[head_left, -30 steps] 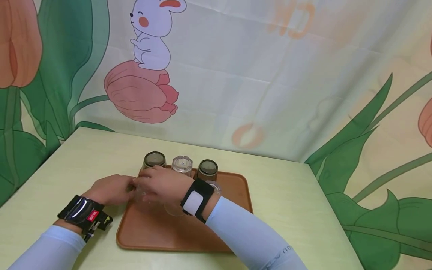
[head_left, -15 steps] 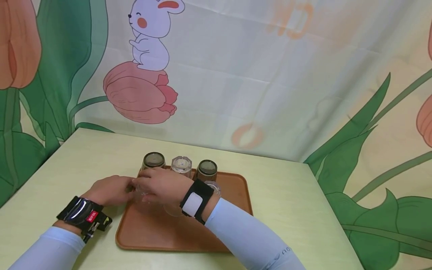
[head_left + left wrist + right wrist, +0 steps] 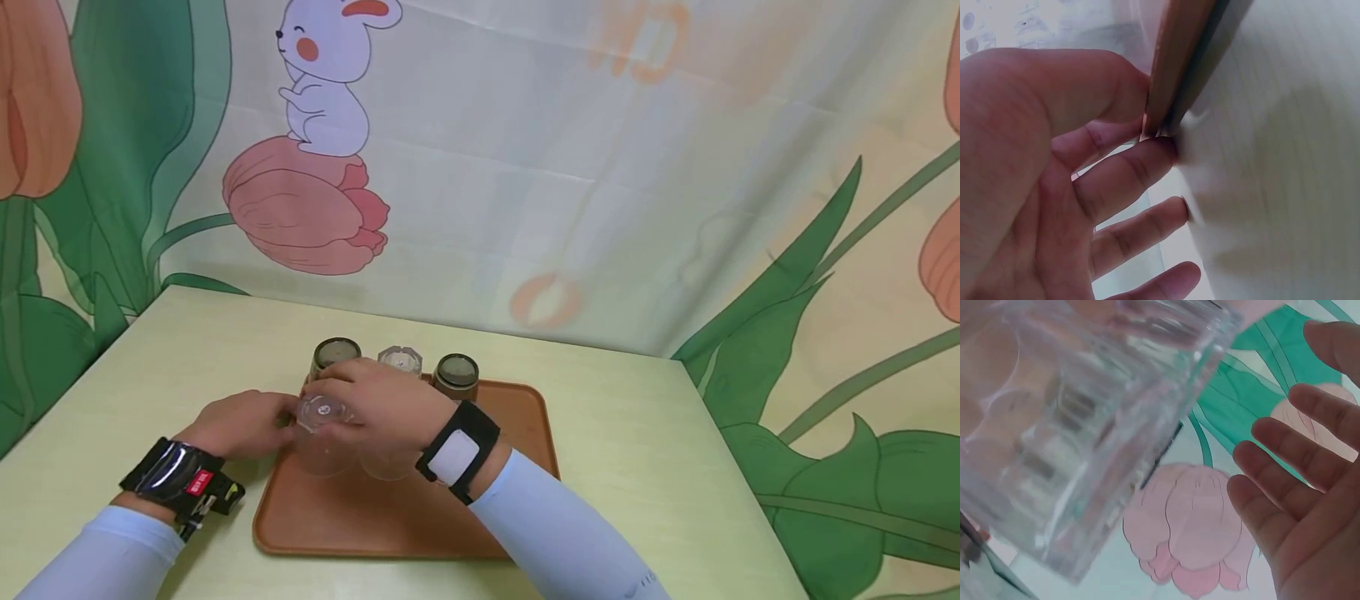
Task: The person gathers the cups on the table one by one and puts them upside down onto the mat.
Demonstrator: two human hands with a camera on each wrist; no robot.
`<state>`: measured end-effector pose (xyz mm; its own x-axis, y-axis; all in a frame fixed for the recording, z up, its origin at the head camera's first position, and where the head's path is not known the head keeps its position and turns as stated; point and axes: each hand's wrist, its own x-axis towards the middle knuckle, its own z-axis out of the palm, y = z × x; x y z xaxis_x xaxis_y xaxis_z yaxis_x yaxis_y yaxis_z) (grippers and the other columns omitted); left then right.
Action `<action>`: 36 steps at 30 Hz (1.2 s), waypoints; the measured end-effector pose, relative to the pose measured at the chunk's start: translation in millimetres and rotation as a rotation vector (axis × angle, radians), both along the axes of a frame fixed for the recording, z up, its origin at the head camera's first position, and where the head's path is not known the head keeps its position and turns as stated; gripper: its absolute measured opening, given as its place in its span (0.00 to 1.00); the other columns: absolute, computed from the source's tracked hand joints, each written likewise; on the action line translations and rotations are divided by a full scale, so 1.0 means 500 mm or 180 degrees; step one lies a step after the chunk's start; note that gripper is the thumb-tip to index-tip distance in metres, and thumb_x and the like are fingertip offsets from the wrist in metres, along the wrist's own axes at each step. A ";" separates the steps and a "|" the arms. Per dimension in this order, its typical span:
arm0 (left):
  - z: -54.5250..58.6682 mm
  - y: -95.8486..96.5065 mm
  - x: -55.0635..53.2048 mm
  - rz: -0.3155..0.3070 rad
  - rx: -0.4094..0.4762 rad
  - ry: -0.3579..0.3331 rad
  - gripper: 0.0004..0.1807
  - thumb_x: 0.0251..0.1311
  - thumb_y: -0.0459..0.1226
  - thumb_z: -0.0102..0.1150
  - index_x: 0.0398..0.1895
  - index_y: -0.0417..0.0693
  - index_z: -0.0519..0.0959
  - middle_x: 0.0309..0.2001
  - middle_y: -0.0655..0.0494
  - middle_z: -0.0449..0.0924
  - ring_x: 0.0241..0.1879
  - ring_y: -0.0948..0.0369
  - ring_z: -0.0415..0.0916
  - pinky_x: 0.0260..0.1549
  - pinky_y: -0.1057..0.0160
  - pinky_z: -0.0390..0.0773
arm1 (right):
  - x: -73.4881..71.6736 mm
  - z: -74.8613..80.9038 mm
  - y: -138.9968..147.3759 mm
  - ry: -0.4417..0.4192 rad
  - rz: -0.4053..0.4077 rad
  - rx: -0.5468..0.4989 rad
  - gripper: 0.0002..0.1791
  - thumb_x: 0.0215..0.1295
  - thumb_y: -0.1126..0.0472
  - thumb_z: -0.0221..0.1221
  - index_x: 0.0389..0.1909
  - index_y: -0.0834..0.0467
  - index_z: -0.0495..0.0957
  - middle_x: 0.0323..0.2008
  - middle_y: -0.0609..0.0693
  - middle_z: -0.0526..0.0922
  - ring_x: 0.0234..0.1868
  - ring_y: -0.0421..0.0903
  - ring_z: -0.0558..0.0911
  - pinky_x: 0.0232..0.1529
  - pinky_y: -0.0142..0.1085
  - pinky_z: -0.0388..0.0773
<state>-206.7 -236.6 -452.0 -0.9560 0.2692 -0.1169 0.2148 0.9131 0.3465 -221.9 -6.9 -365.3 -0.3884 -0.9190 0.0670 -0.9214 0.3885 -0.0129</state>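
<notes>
My left hand [image 3: 243,425] pinches the left edge of a brown tray [image 3: 390,525]. In the left wrist view the thumb lies against the tray's rim [image 3: 1179,56] and fingertips reach underneath. An upturned clear glass [image 3: 324,410] with a faceted base stands on the tray's left side. Right beside it is my right hand [image 3: 393,404], its fingers loosely bent. The right wrist view has those fingers [image 3: 1297,469] spread and apart from the large clear glass [image 3: 1085,425]. Another clear glass [image 3: 386,468] is mostly hidden under the right hand.
Along the tray's back edge stand a smoky glass [image 3: 337,352], a clear octagonal-based glass [image 3: 401,360] and a second smoky glass [image 3: 456,372], all upside down. Pale tabletop [image 3: 637,467] surrounds the tray. A printed curtain [image 3: 480,167] hangs behind the table.
My right hand has drawn back slightly to the right, off the front-left clear glass, whose base now shows. The left hand stays at the tray's edge.
</notes>
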 end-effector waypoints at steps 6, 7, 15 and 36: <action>-0.008 0.000 -0.005 -0.0017 0.0020 0.0041 0.21 0.61 0.52 0.63 0.52 0.51 0.83 0.43 0.52 0.84 0.34 0.57 0.75 0.32 0.54 0.76 | 0.000 0.012 0.038 0.0432 -0.0030 -0.0190 0.26 0.71 0.48 0.58 0.66 0.51 0.74 0.61 0.47 0.76 0.62 0.41 0.73 0.67 0.29 0.67; -0.008 -0.002 -0.005 -0.0025 0.0025 0.0042 0.21 0.61 0.52 0.63 0.52 0.51 0.83 0.43 0.51 0.85 0.35 0.56 0.75 0.33 0.53 0.77 | 0.001 0.015 0.044 0.0497 -0.0040 -0.0242 0.25 0.70 0.48 0.58 0.66 0.51 0.75 0.61 0.48 0.76 0.63 0.43 0.73 0.68 0.31 0.67; -0.008 0.001 -0.001 -0.0012 0.0024 0.0076 0.21 0.61 0.50 0.63 0.53 0.49 0.83 0.44 0.50 0.85 0.36 0.56 0.76 0.35 0.49 0.80 | 0.001 0.023 0.116 0.0505 -0.0066 -0.1027 0.25 0.67 0.51 0.63 0.62 0.54 0.75 0.61 0.54 0.75 0.65 0.49 0.72 0.68 0.35 0.69; -0.017 -0.008 0.005 -0.0068 0.0113 0.0181 0.20 0.64 0.47 0.60 0.55 0.46 0.83 0.48 0.46 0.85 0.42 0.53 0.80 0.47 0.41 0.80 | 0.011 0.019 0.225 0.0551 -0.0349 -0.1888 0.24 0.66 0.56 0.63 0.61 0.60 0.77 0.59 0.56 0.78 0.64 0.50 0.75 0.67 0.36 0.72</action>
<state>-204.0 -240.5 -460.5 -0.9548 0.2926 -0.0524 0.2543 0.8955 0.3653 -216.4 105.6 -355.8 -0.4161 -0.6616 0.6237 -0.8846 0.4534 -0.1093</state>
